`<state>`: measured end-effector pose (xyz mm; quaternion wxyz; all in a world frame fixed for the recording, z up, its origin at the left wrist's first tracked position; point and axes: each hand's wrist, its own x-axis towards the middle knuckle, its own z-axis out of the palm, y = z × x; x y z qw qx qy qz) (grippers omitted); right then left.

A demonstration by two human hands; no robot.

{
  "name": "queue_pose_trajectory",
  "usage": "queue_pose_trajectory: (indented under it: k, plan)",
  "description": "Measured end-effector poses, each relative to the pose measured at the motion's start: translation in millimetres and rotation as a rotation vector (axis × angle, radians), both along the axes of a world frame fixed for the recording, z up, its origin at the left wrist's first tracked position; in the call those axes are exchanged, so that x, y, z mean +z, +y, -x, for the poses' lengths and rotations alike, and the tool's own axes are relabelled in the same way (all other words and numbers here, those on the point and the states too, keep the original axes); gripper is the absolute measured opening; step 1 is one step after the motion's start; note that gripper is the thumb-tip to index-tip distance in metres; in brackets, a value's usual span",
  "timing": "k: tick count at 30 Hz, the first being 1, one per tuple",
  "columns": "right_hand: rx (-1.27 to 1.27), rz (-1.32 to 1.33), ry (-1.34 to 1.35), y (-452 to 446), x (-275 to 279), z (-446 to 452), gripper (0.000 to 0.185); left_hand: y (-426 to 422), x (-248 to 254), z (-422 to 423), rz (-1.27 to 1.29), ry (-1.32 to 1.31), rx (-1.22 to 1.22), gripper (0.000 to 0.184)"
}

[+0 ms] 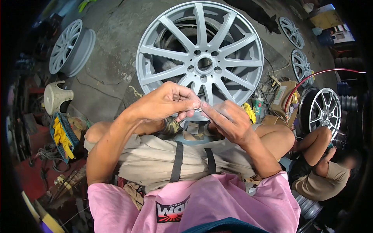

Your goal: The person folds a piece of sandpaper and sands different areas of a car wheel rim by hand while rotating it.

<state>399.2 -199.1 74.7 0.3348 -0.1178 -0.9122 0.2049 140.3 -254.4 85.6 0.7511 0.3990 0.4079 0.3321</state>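
Both of my hands meet above the near edge of a large grey multi-spoke wheel rim (pixel 203 29). My left hand (pixel 167 101) is closed, thumb and forefinger pressed together in a pinch. Against those fingertips, my right hand (pixel 230 121) is closed too, its forefinger pointing toward the left thumb. Something tiny seems to sit between the fingertips, too small and too covered to name. The rim lies face up in front of my knees, with its centre bore and bolt holes showing beyond my hands.
Grey rims (pixel 72 48) stand at the left, beside a cream stool (pixel 57 97) and a teal basket (pixel 67 134) with yellow gloves. To the right are a cardboard box (pixel 283 97), a red hose (pixel 311 73), a tyre-mounted wheel (pixel 325 110) and a seated person (pixel 322 176).
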Motion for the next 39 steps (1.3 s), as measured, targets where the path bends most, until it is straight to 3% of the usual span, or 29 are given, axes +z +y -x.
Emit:
queue_pose_trajectory:
  k: [3, 5, 6, 8, 14, 19, 21, 25, 33, 37, 39]
  plan:
    - [-0.019, -0.039, -0.051, 14.8, -8.5, -6.1, 0.042, 3.2, -0.9, 3.5, -0.054, 0.099, -0.032, 0.026]
    - [-0.17, -0.014, -0.112, 42.4, -23.4, -13.2, 0.033, 4.4, 8.8, 12.6, -0.443, 0.799, 0.169, 0.032]
    - [-0.256, 0.032, -0.083, 61.6, -35.1, -15.7, 0.029, 4.7, 15.6, 17.4, -0.391, 0.816, 0.258, 0.039]
    - [-0.357, -0.021, -0.187, 90.5, -52.7, -20.1, 0.025, 7.8, 21.1, 24.0, -0.424, 0.804, 0.297, 0.037]
    - [-0.26, -0.189, -0.288, 132.0, -87.7, -9.0, 0.027, 3.3, 35.6, 24.7, -0.59, 0.846, 0.309, 0.03]
    - [-0.18, -0.281, -0.419, 142.3, -86.6, -0.5, 0.031, -1.0, 32.4, 29.9, -0.647, 0.882, 0.315, 0.029]
    - [-0.137, -0.307, -0.588, 143.4, -79.6, -1.1, 0.031, -2.2, 30.2, 31.2, -0.717, 0.852, 0.327, 0.028]
    - [-0.074, -0.373, -0.604, 148.8, -80.9, 0.2, 0.03, -4.8, 29.5, 32.2, -0.779, 0.845, 0.361, 0.027]
    - [-0.09, -0.436, -0.852, 144.4, -70.5, 25.0, 0.016, -6.9, 29.9, 34.6, -0.748, 0.823, 0.342, 0.026]
    - [-0.096, -0.466, -0.886, 145.3, -79.9, 35.5, 0.019, -10.3, 37.1, 34.7, -0.703, 0.844, 0.316, 0.026]
    - [-0.11, -0.494, -0.806, 143.5, -77.0, 31.9, 0.011, -10.0, 34.9, 34.5, -0.743, 0.853, 0.305, 0.026]
